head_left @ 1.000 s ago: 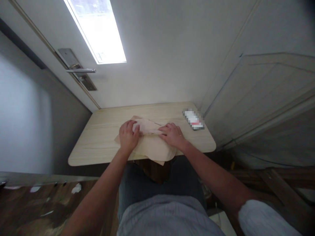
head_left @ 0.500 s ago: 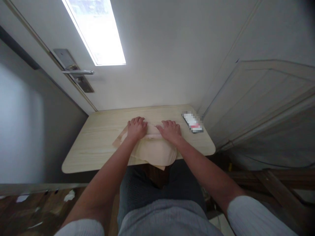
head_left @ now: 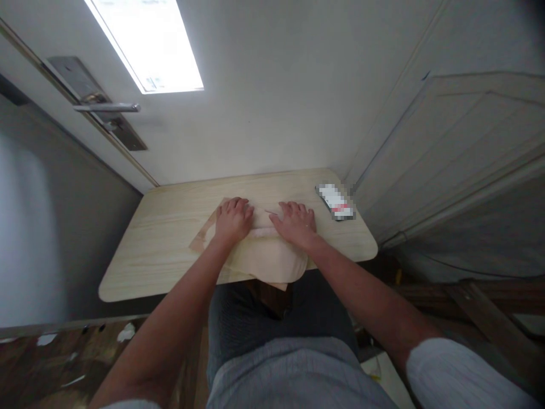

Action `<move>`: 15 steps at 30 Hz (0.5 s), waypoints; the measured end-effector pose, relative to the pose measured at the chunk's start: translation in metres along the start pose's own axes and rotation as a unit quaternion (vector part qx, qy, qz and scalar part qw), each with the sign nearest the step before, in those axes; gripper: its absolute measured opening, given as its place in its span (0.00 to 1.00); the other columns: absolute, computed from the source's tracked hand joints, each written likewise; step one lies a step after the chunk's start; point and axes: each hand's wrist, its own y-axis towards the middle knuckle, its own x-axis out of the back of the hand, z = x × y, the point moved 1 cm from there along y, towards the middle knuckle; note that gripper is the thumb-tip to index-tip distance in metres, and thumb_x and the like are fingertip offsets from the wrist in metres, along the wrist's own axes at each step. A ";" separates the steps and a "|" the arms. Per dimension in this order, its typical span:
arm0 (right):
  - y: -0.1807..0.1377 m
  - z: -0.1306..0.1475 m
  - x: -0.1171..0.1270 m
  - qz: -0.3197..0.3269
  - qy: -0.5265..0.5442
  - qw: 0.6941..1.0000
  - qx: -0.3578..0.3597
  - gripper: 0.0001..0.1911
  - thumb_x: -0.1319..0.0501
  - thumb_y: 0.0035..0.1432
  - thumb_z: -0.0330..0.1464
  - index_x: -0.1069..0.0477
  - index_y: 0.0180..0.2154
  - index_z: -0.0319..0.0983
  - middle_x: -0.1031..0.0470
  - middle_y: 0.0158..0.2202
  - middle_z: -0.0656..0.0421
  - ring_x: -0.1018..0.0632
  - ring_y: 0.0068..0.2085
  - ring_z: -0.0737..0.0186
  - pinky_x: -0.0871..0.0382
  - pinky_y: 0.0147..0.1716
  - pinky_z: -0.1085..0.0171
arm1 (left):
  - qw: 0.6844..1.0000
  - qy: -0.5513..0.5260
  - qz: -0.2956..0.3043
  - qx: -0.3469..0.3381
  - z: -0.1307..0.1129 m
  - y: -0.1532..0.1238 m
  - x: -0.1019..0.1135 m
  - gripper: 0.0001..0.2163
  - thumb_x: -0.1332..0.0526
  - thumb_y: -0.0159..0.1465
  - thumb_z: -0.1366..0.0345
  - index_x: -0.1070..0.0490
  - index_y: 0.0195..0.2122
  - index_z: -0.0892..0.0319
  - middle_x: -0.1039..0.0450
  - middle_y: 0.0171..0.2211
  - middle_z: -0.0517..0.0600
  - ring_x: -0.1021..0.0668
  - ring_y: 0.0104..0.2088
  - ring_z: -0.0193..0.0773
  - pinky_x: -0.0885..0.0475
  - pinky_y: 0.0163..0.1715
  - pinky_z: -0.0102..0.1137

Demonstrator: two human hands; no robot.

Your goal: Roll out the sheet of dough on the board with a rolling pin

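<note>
A beige cloth (head_left: 268, 261) lies on the small light-wood table (head_left: 170, 238), its near edge hanging over the table's front. My left hand (head_left: 232, 218) presses flat on the cloth's far left part, fingers stretched out. My right hand (head_left: 295, 222) lies flat beside it on the far right part, fingers spread. Between the two hands runs a folded ridge of the cloth. Neither hand grips anything.
A phone-like object (head_left: 336, 201) lies at the table's far right corner. Behind the table stands a white door with a metal handle (head_left: 106, 108) and a bright glass pane (head_left: 145, 45). A panelled wall is at the right. Scraps litter the floor (head_left: 125, 332) at left.
Both hands slid away from me across the cloth, from its middle to its far edge, carrying the fold forward. The camera has shifted slightly.
</note>
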 end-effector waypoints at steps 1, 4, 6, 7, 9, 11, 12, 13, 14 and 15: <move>-0.004 0.000 0.000 -0.002 0.000 1.000 0.000 0.31 0.51 0.67 0.52 0.36 0.62 0.41 0.31 0.60 0.47 0.33 0.58 0.43 0.45 0.57 0.44 | 1.000 -0.002 0.003 0.002 -0.001 -0.003 0.000 0.21 0.55 0.72 0.53 0.31 0.57 0.56 0.29 0.58 0.57 0.30 0.58 0.51 0.39 0.58 0.46; -0.017 0.001 0.000 -0.012 0.000 1.000 0.008 0.31 0.52 0.68 0.50 0.38 0.64 0.41 0.33 0.62 0.47 0.34 0.59 0.43 0.49 0.59 0.42 | 1.000 -0.002 0.014 0.005 -0.002 -0.014 0.000 0.22 0.55 0.72 0.52 0.32 0.59 0.54 0.32 0.61 0.56 0.31 0.59 0.52 0.40 0.59 0.50; -0.025 0.001 -0.001 -0.020 0.001 1.000 0.014 0.31 0.53 0.69 0.50 0.38 0.64 0.41 0.34 0.63 0.47 0.35 0.60 0.43 0.51 0.60 0.41 | 1.000 0.002 0.019 0.003 -0.003 -0.020 0.001 0.23 0.56 0.72 0.52 0.34 0.61 0.53 0.34 0.63 0.56 0.34 0.62 0.52 0.43 0.61 0.53; -0.029 0.001 -0.002 -0.023 0.001 1.000 0.017 0.31 0.53 0.69 0.50 0.39 0.64 0.41 0.35 0.64 0.48 0.36 0.61 0.43 0.52 0.61 0.40 | 1.000 0.004 0.023 0.001 -0.004 -0.023 0.001 0.23 0.56 0.72 0.52 0.35 0.62 0.52 0.35 0.64 0.55 0.35 0.63 0.52 0.45 0.62 0.55; -0.035 0.001 -0.002 -0.024 0.001 1.000 0.019 0.31 0.53 0.69 0.50 0.39 0.65 0.40 0.36 0.65 0.48 0.37 0.62 0.42 0.54 0.61 0.39 | 1.000 0.006 0.031 -0.004 -0.006 -0.028 0.002 0.23 0.57 0.72 0.52 0.37 0.64 0.51 0.38 0.66 0.55 0.37 0.65 0.53 0.47 0.63 0.57; -0.039 0.001 -0.003 -0.020 0.001 1.000 0.020 0.32 0.54 0.69 0.50 0.40 0.65 0.40 0.37 0.66 0.48 0.38 0.63 0.42 0.55 0.62 0.38 | 0.999 0.004 0.036 -0.007 -0.008 -0.032 0.004 0.23 0.57 0.72 0.53 0.38 0.64 0.50 0.39 0.67 0.55 0.38 0.65 0.53 0.49 0.63 0.59; -0.041 0.001 -0.002 -0.018 0.001 1.000 0.021 0.32 0.54 0.69 0.51 0.41 0.66 0.40 0.38 0.66 0.47 0.38 0.63 0.42 0.55 0.62 0.38 | 0.999 0.003 0.038 -0.007 -0.009 -0.034 0.005 0.23 0.57 0.72 0.53 0.38 0.65 0.49 0.40 0.67 0.54 0.38 0.66 0.53 0.49 0.64 0.59; -0.044 0.001 -0.002 -0.016 0.000 1.000 0.022 0.33 0.55 0.69 0.51 0.41 0.66 0.39 0.38 0.66 0.47 0.38 0.63 0.42 0.56 0.62 0.38 | 0.999 0.002 0.037 -0.006 -0.010 -0.036 0.006 0.23 0.56 0.72 0.53 0.38 0.65 0.49 0.40 0.67 0.54 0.38 0.66 0.53 0.50 0.64 0.59; -0.046 0.001 -0.002 -0.017 -0.001 1.000 0.024 0.33 0.55 0.69 0.51 0.41 0.66 0.39 0.38 0.66 0.46 0.38 0.63 0.42 0.56 0.62 0.38 | 0.999 0.002 0.035 -0.006 -0.011 -0.038 0.007 0.23 0.56 0.72 0.53 0.38 0.65 0.48 0.40 0.67 0.53 0.39 0.66 0.52 0.50 0.65 0.58; -0.048 0.002 -0.001 -0.019 -0.003 0.999 0.026 0.33 0.56 0.70 0.51 0.42 0.66 0.39 0.38 0.66 0.46 0.38 0.63 0.42 0.56 0.62 0.39 | 0.999 0.002 0.033 -0.005 -0.012 -0.040 0.008 0.23 0.56 0.72 0.54 0.38 0.64 0.48 0.40 0.67 0.52 0.39 0.66 0.52 0.51 0.65 0.58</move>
